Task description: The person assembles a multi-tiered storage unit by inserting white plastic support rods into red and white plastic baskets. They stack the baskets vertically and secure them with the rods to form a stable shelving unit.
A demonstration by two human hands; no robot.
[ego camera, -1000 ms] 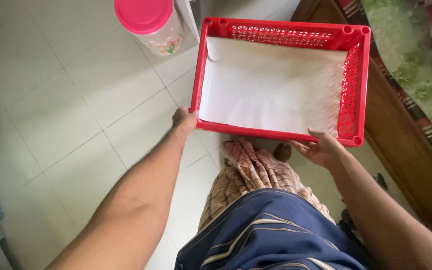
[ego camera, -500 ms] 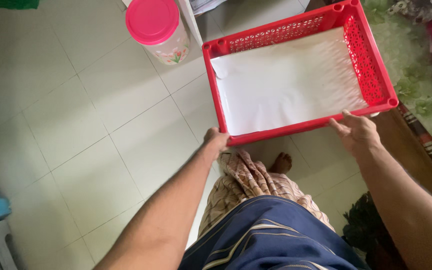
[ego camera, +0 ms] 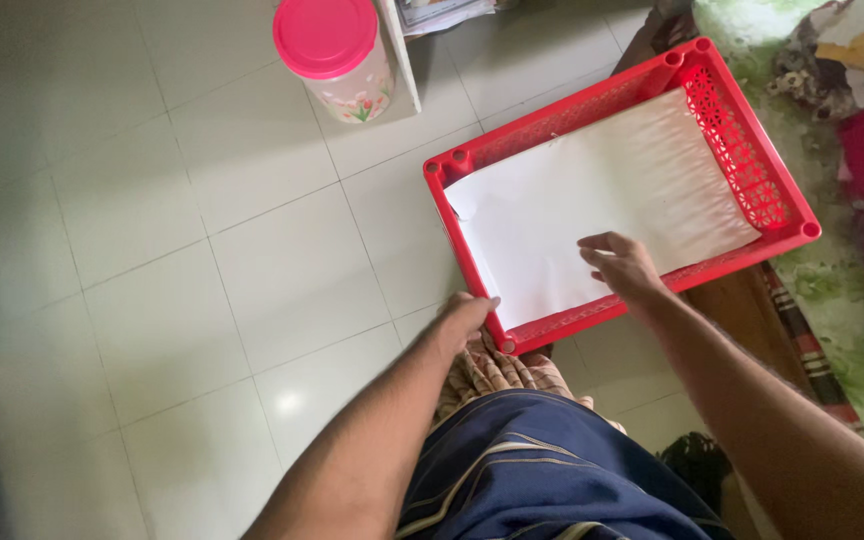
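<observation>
Head view: left hand (ego camera: 467, 315) grips the red tray (ego camera: 742, 160) corner, right hand (ego camera: 620, 265) presses fingers loosely spread on its white paper liner (ego camera: 572, 200) — smoothing it flat, next needing even pressure.

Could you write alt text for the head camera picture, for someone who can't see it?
Seen from above, a person's left hand grips the near corner of a red tray lined with white paper, while the right hand rests on the paper. A pink-lidded jar stands on the tiled floor beyond.
</observation>
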